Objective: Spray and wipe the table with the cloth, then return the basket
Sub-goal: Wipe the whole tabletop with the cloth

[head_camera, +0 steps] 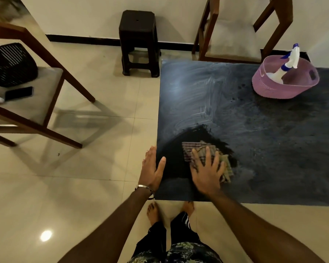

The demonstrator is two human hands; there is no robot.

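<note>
One basket (270, 88) on table (273, 149) — spray bottle (285, 67) inside.

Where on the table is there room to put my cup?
The table is bare between the pink basket and the cloth, and along its right side. The near-left corner is crowded: the right hand presses the cloth, and the left hand rests on the edge.

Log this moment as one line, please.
phase: wiping | right hand: flat on cloth | left hand: on table edge | spray bottle: in pink basket
</note>
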